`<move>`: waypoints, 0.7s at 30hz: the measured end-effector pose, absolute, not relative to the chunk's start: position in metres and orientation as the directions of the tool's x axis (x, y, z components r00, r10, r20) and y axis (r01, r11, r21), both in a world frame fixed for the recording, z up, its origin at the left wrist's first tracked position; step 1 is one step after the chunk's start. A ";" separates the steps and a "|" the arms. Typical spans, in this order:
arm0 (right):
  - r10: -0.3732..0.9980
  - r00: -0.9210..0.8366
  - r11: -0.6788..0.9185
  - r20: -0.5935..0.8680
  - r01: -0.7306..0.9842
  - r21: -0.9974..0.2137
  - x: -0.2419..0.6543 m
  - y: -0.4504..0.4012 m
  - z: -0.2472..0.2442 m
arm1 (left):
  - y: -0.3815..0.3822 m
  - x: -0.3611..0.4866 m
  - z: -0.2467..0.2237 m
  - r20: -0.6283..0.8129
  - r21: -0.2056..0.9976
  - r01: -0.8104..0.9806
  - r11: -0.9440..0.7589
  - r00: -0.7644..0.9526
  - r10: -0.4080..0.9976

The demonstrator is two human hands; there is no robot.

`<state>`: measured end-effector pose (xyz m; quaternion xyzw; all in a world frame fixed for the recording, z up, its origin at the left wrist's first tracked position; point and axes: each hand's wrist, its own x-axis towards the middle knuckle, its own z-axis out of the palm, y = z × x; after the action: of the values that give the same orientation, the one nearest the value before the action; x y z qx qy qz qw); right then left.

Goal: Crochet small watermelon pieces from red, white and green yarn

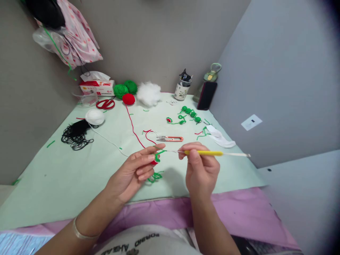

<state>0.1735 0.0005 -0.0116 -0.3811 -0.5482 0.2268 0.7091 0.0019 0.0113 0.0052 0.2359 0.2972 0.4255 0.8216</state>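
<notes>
Pinching the small crocheted piece [157, 159] in red and green between thumb and fingers, my left hand [130, 168] is over the near middle of the table [79, 177], so the piece sits just left of the right hand [203, 170]. I have that right hand wrapped around the yellow handle of a crochet hook [209, 153], held nearly level; its thin left end meets a green strand at the piece, though I cannot tell whether it passes through a loop. Below the left fingers I see a bunch of green yarn [154, 177]. Just beyond my hands lie orange snips [174, 139], blades pointing left. One strand runs from the far red ball [129, 99] toward my left hand, another from the white ball [95, 117] at left, beside black yarn [77, 134]. Farther right I make out green crocheted balls [193, 114].
</notes>
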 end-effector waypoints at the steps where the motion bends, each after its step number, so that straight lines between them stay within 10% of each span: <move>1: 0.785 0.302 0.574 0.542 -0.023 -0.819 0.175 0.002 -0.009 | 0.011 0.002 0.006 -0.282 0.660 -0.551 0.510 0.448 0.849; 9: 0.870 0.119 0.483 0.478 -0.017 -0.875 0.162 0.000 -0.012 | 0.001 0.017 0.003 -0.177 0.838 -0.430 0.336 0.368 0.913; 18: 0.876 0.354 0.417 0.328 -0.210 -0.885 0.172 0.009 -0.012 | 0.006 0.012 0.004 -0.310 0.675 -0.531 0.513 0.427 0.850; 21: 0.807 0.383 0.485 0.450 0.006 -0.875 0.171 0.005 -0.013 | 0.007 0.012 0.006 -0.323 0.669 -0.544 0.507 0.403 0.857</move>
<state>0.1708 0.0053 -0.0133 -0.4236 -0.4797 0.2797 0.7157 0.0121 0.0065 0.0062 0.2374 0.3296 0.4358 0.8032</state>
